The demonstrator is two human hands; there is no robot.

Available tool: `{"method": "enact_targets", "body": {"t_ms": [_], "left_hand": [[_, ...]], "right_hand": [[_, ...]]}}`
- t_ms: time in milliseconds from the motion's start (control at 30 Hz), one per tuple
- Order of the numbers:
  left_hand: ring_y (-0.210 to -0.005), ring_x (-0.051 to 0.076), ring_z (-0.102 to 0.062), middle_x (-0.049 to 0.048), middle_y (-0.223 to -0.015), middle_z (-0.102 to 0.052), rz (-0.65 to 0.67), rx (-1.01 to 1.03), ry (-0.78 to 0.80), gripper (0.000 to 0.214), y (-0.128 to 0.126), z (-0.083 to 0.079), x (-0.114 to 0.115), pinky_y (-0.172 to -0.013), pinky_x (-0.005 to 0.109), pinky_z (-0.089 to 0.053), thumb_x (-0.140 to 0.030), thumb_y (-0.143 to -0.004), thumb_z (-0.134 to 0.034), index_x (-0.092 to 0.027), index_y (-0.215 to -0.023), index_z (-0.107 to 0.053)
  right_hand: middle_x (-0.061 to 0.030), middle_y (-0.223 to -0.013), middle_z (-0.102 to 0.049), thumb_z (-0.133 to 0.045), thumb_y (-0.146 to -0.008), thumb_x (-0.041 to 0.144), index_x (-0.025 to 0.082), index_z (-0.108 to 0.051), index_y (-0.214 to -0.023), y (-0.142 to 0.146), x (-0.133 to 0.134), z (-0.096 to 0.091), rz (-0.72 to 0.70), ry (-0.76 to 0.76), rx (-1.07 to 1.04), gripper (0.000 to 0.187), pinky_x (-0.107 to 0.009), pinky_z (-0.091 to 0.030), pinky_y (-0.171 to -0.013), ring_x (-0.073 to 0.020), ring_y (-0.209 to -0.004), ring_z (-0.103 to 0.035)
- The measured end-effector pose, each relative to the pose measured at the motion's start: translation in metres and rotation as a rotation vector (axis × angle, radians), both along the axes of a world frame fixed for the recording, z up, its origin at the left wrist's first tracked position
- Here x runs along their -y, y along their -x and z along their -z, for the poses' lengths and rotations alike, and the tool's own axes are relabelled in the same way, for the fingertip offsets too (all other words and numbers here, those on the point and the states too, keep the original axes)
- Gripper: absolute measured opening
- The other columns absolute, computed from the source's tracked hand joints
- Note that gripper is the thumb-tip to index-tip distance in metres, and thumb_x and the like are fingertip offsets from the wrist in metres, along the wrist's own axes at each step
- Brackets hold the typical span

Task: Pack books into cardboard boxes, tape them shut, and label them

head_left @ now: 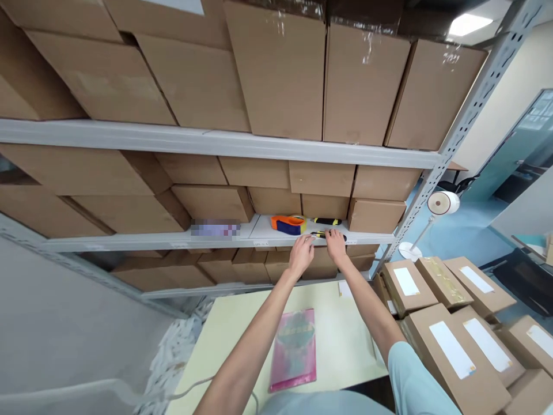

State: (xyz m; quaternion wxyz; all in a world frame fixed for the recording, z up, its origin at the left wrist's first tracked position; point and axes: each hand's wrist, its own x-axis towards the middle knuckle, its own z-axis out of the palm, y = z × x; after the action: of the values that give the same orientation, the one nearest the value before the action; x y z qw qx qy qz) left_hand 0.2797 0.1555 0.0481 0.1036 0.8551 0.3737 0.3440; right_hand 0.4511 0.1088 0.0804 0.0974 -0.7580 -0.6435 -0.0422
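Both my arms reach up to the front edge of a grey metal shelf [276, 237]. My right hand [335, 243] rests on a black and yellow tool [320, 234] lying at the shelf edge, fingers curled over it. My left hand [301, 253] sits just left of it at the shelf lip, fingers bent, with nothing I can make out in them. An orange and blue tape dispenser [288, 223] lies on the shelf behind my hands. A second black and yellow tool [327, 221] lies further back.
Cardboard boxes [276, 69] fill the shelves above and around. Below me is a pale yellow table [341, 340] with a pink packet [294, 349] on it. Several labelled boxes [458, 340] are stacked at right. A white roll on a stand [443, 203] is beyond the rack.
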Motion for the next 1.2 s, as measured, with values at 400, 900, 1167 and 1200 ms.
{"method": "enact_targets", "body": {"t_ms": [400, 900, 1167, 1200], "left_hand": [[-0.136, 0.039, -0.063, 0.0193, -0.136, -0.074, 0.034, -0.349, 0.565, 0.042, 0.064, 0.188, 0.111, -0.123, 0.055, -0.049, -0.010, -0.090, -0.059, -0.019, -0.127, -0.079], [-0.176, 0.039, -0.014, 0.0216, -0.186, -0.026, 0.115, -0.227, 0.687, 0.071, 0.064, 0.312, 0.207, -0.142, 0.061, -0.012, -0.054, -0.110, -0.049, -0.012, -0.168, -0.046], [-0.177, 0.043, -0.006, 0.0135, -0.189, -0.022, 0.046, -0.310, 0.730, 0.071, 0.041, 0.301, 0.201, -0.141, 0.070, -0.007, -0.049, -0.102, -0.065, -0.025, -0.167, -0.052], [-0.177, 0.042, -0.007, 0.0127, -0.189, -0.022, 0.041, -0.310, 0.735, 0.070, 0.040, 0.301, 0.201, -0.140, 0.070, -0.006, -0.046, -0.102, -0.065, -0.025, -0.167, -0.052]], "right_hand": [[-0.0221, -0.147, -0.056, -0.057, -0.109, 0.025, 0.013, -0.057, -0.153, 0.018, 0.156, 0.159, 0.153, 0.189, -0.422, 0.045, -0.046, -0.057, -0.106, -0.0343, -0.120, -0.066], [-0.0174, -0.127, -0.078, -0.057, -0.111, 0.041, 0.020, -0.042, -0.145, 0.057, 0.272, 0.309, 0.400, 0.529, -0.739, 0.043, -0.051, -0.061, -0.100, -0.0383, -0.113, -0.078], [-0.0212, -0.146, -0.071, -0.051, -0.115, 0.042, 0.017, -0.037, -0.157, 0.058, 0.265, 0.310, 0.285, 0.515, -0.691, 0.051, -0.055, -0.061, -0.107, -0.0380, -0.127, -0.074], [-0.0216, -0.147, -0.070, -0.050, -0.115, 0.041, 0.016, -0.037, -0.159, 0.058, 0.264, 0.309, 0.273, 0.521, -0.682, 0.052, -0.054, -0.060, -0.108, -0.0374, -0.128, -0.074]]}}
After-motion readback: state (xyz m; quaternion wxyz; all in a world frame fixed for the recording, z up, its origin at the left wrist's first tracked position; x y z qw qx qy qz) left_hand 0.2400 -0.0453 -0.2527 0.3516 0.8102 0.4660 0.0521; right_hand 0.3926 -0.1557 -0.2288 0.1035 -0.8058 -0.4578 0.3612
